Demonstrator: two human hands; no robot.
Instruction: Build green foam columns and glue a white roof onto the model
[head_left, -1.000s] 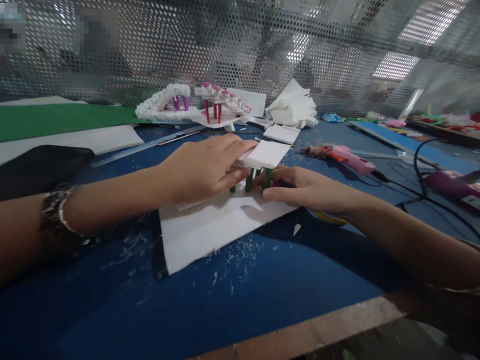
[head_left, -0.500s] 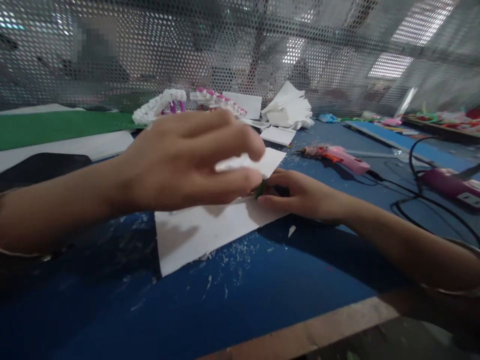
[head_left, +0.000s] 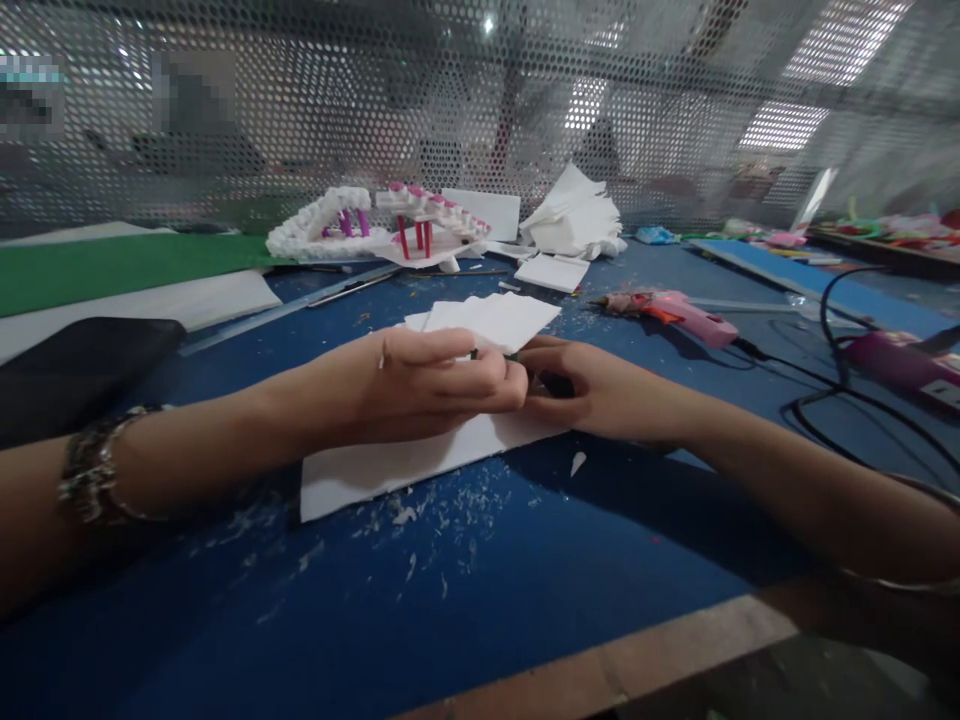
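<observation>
A white sheet (head_left: 375, 474), apparently foam board or card, lies on the blue tabletop under my hands. Above it sits a smaller white piece with a stepped back edge (head_left: 495, 318), and bits of a green piece (head_left: 513, 356) show just beneath. My left hand (head_left: 442, 375) reaches in from the left, fingers bent and pressed together at the front of the small piece; what they grip is hidden. From the right, my right hand (head_left: 577, 385) curls its thumb and fingers at the green piece, most of which is covered.
A pink glue gun (head_left: 686, 318) with a black cord lies to the right. White models with purple and red posts (head_left: 420, 238) stand at the back, beside stacked white sheets (head_left: 574, 215). White scraps (head_left: 405, 516) litter the front; a black object (head_left: 90, 365) sits left.
My left hand has come down from above the white pieces, and its fingers have closed in near my right fingertips. The right hand has hardly moved. The white sheet has shifted slightly.
</observation>
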